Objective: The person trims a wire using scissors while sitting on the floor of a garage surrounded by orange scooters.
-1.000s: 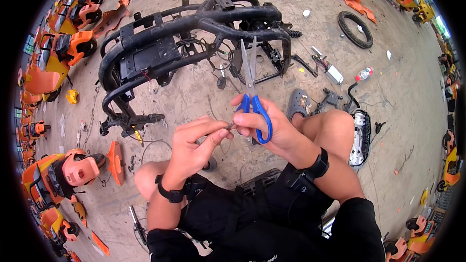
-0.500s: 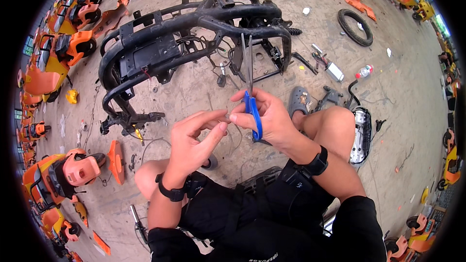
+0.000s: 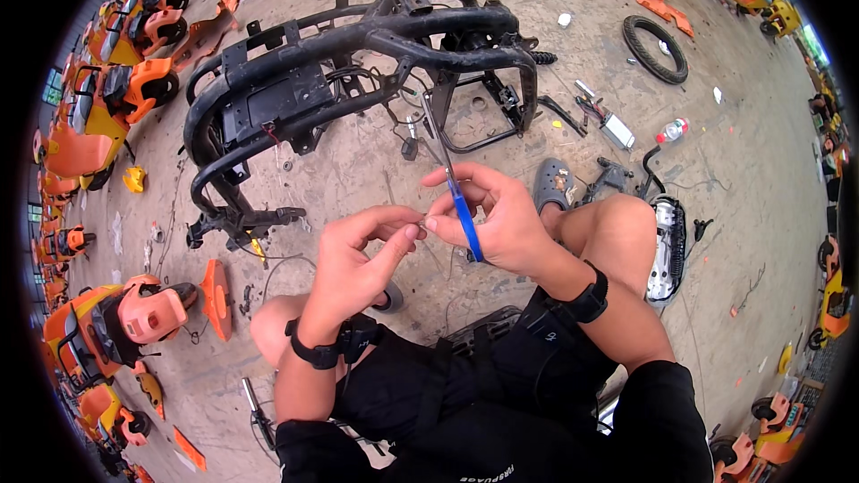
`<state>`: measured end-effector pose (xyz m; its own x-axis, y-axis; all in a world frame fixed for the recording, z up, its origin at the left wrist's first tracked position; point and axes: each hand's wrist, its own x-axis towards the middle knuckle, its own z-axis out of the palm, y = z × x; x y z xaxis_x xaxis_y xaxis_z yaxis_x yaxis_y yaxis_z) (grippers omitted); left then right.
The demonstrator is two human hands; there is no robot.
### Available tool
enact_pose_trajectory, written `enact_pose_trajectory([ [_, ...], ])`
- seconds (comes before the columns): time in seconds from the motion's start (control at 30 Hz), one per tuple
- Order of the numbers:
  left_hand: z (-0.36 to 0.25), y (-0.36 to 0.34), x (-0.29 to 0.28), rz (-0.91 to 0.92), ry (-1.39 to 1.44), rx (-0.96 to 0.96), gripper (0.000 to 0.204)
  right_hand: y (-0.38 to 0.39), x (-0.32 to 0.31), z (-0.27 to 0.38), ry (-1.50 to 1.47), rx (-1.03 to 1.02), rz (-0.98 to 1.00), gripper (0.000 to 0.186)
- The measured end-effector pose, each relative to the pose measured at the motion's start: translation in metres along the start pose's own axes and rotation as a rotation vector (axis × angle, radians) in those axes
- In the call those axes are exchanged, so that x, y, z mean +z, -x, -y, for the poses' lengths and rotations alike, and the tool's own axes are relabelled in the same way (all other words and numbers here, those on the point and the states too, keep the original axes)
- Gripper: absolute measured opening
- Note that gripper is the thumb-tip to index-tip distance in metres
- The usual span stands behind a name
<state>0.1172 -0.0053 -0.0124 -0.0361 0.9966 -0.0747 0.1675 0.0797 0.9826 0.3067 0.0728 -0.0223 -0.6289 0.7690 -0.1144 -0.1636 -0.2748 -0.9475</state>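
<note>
Blue-handled scissors hang in my right hand, their metal blades pointing away from me toward the frame. The thumb and forefinger of that hand are pinched together just beside the fingertips of my left hand. My left thumb and forefinger are also closed in a pinch; what lies between the fingertips is too small to make out. Beyond both hands a black tubular scooter frame rests on the floor, with wires and brackets attached.
To the right lie a silver box with wires, a bottle with a red cap and a black tyre. An orange panel and orange-yellow scooters stand at the left. My grey clog is beside the frame.
The scissors have swung to the left in my right hand, and their blades now look together rather than slightly apart. Both hands stay almost in place, fingertips a little closer.
</note>
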Motion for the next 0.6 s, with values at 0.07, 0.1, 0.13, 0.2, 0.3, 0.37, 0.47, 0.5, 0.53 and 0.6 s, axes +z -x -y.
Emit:
enact_pose_trajectory([
  [0.07,0.0010,-0.0009,-0.0001,0.009,-0.077,0.063,0.012,0.0001,-0.0011,0.0001,-0.012,0.018,0.000,0.046],
  [0.1,0.0000,-0.0024,-0.0005,0.014,-0.142,0.130,0.011,0.0000,-0.0029,-0.0007,-0.018,0.031,0.002,0.047],
  [0.13,-0.0021,-0.0043,-0.0013,0.019,-0.206,0.198,0.010,0.0000,-0.0044,-0.0019,-0.025,0.043,0.004,0.047],
  [0.2,-0.0023,-0.0048,-0.0029,0.006,-0.262,0.304,0.008,-0.0005,-0.0046,-0.0038,-0.078,0.068,0.016,0.047],
  [0.3,0.0034,-0.0044,-0.0018,-0.025,-0.178,0.343,0.007,-0.0009,-0.0034,-0.0047,-0.174,0.100,0.030,0.047],
  [0.37,0.0024,-0.0025,0.0007,-0.026,-0.065,0.261,0.008,-0.0006,-0.0028,-0.0047,-0.172,0.092,0.034,0.048],
  [0.47,0.0008,-0.0018,-0.0030,0.036,-0.036,0.209,0.008,0.0014,-0.0031,-0.0043,-0.079,0.040,0.048,0.047],
  [0.5,0.0007,-0.0013,-0.0037,0.036,-0.047,0.193,0.009,0.0020,-0.0030,-0.0024,-0.061,0.022,0.061,0.047],
  [0.53,0.0004,-0.0015,-0.0044,0.036,-0.058,0.177,0.010,0.0018,-0.0034,-0.0018,-0.043,0.003,0.074,0.046],
  [0.6,-0.0003,-0.0015,-0.0018,0.015,-0.083,0.164,0.012,-0.0001,-0.0052,-0.0044,-0.006,0.007,0.071,0.046],
])
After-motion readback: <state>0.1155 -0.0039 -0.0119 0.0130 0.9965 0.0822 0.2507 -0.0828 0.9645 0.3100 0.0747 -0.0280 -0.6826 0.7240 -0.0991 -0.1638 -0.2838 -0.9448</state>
